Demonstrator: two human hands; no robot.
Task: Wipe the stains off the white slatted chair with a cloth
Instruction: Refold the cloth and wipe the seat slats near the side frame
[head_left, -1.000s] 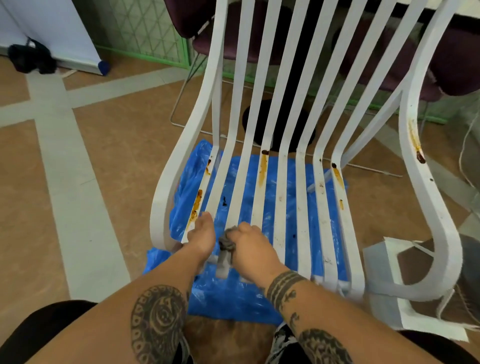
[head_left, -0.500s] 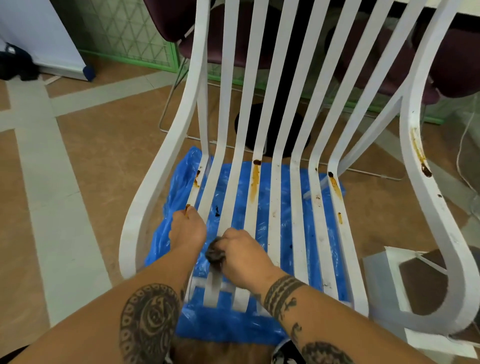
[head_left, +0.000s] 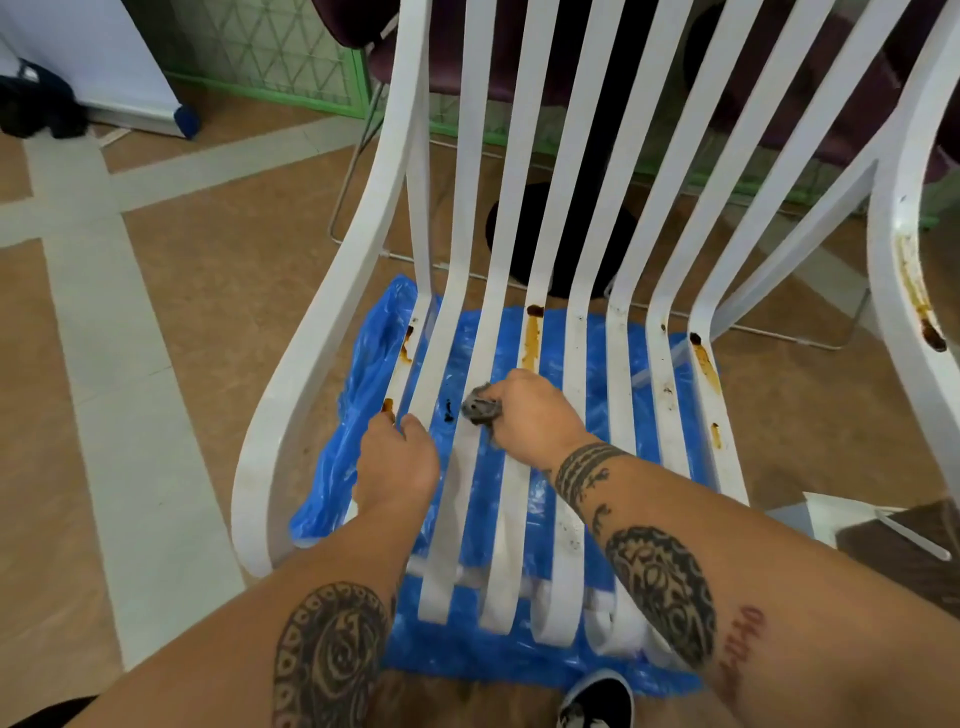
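- Brown floor crossed by pale bands fills the head view. A blue sheet is spread on it beneath the white chair.
- Right hand is clenched around a bunched grey cloth, which it presses onto a seat slat left of centre, about midway along the seat.
- Left hand grips the leftmost seat slat with the fingers curled over its edge, which looks like bracing.
- Near ends of the slats, toward the person, look mostly white, so that part seems to have been gone over already.
- Much is left. A long orange streak with a dark blob at its top sits on the middle slat just beyond the cloth.
- Brown marks show on the leftmost slat, one of them right at the left hand's fingertips.
- Rust-coloured drips run down the rightmost slat, with small specks on the slat beside it.
- Right armrest carries a long smear ending in a dark blob, well apart from either hand.
- Whether the dark spot just left of the cloth is on a slat or on the sheet below cannot be told.
- Judged overall, the wiping is at an early stage.
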